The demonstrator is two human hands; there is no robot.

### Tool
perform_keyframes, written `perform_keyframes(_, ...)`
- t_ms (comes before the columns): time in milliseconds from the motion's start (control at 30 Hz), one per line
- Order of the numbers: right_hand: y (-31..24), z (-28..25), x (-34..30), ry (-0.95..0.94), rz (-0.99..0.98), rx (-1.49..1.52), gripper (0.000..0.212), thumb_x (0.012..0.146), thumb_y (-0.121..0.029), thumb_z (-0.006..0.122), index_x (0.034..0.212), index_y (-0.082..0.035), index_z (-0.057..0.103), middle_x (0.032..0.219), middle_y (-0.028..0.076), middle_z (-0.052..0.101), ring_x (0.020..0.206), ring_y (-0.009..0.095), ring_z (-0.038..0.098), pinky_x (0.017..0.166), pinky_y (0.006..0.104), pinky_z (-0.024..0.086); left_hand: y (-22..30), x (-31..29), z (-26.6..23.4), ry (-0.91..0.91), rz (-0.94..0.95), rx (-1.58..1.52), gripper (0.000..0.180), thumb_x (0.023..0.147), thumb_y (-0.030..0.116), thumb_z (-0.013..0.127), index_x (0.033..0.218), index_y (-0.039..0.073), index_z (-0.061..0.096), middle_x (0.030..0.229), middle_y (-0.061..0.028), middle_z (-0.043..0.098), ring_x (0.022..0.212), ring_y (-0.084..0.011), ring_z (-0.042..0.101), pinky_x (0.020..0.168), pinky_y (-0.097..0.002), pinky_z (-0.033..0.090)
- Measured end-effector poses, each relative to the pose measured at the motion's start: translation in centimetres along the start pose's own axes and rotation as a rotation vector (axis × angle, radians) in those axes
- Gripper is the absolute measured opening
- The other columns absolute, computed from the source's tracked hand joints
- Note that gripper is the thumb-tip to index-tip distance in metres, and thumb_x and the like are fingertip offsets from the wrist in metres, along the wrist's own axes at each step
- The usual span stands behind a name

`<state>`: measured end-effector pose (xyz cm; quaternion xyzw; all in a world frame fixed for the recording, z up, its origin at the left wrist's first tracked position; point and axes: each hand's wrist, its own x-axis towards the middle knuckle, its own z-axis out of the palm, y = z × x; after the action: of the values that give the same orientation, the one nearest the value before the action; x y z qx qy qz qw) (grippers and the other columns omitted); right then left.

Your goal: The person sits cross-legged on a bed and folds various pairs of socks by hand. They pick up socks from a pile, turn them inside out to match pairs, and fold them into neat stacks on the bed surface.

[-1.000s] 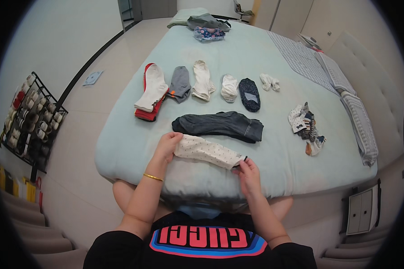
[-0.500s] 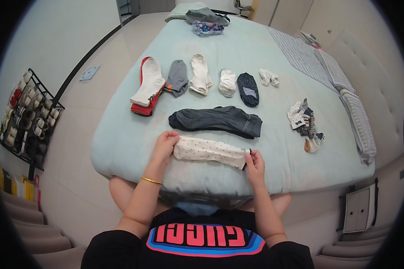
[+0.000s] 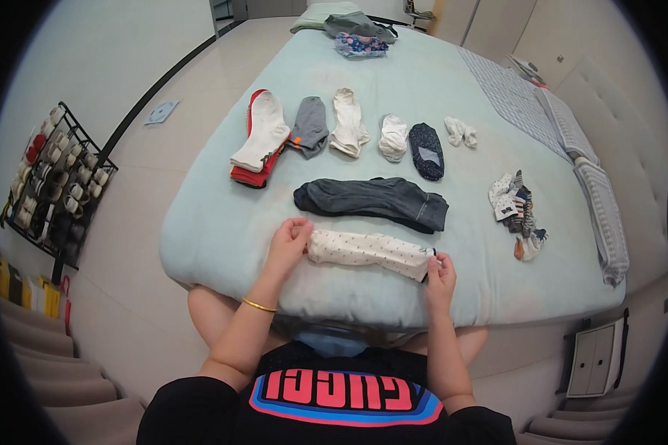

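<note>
A white dotted sock (image 3: 371, 251) with a dark edge lies stretched crosswise at the near side of the bed. My left hand (image 3: 291, 241) pinches its left end, and a gold bangle circles that wrist. At the other end, by the dark-edged cuff, my right hand (image 3: 441, 273) grips the sock between thumb and fingers. Just beyond it lie long dark grey socks (image 3: 371, 204), stacked flat. Farther back runs a row: white socks (image 3: 263, 133) on red ones (image 3: 249, 176), grey socks (image 3: 309, 127), cream socks (image 3: 348, 124), white low socks (image 3: 393, 138), dark speckled socks (image 3: 426, 151) and small white socks (image 3: 460, 132).
A heap of small patterned socks (image 3: 519, 211) lies to the right on the pale green bed (image 3: 223, 245). Folded quilted bedding (image 3: 600, 222) lines the right edge. Clothes (image 3: 360, 33) rest at the far end. A shoe rack (image 3: 59, 185) stands on the floor at left.
The whole scene has shifted slightly rightward in the view. Both hands still hold the dotted sock by its ends, and the other socks keep their places on the bed.
</note>
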<state>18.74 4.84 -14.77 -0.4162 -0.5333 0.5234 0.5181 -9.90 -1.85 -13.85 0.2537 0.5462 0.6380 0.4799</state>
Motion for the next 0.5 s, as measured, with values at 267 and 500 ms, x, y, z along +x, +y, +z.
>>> perform_keyframes(267, -2.1, 0.7, 0.5, 0.176, -0.149, -0.354, 0.023, 0.089, -0.018, 0.053, 0.088, 0.004, 0.057, 0.062, -0.003, 0.052, 0.054, 0.003, 0.043, 0.047, 0.0191, 0.035, -1.1, -0.5, 3.3, 0.102, 0.278, 0.151, 0.021, 0.082, 0.005, 0.055, 0.101, 0.002, 0.047, 0.076, -0.0060, 0.056, 0.069, -0.0115, 0.054, 0.061, -0.0234, 0.044)
perform_keyframes(500, -0.5, -2.4, 2.4, 0.154, -0.068, -0.610, 0.021, 0.082, -0.014, 0.058, 0.096, 0.003, 0.058, 0.072, 0.008, 0.059, 0.059, 0.011, 0.051, 0.054, 0.0255, 0.041, -1.9, 0.0, 4.9, 0.202, 0.476, 0.844, 0.021, 0.079, 0.005, 0.054, 0.099, 0.005, 0.048, 0.091, -0.0144, 0.054, 0.074, -0.0319, 0.054, 0.067, -0.0385, 0.045)
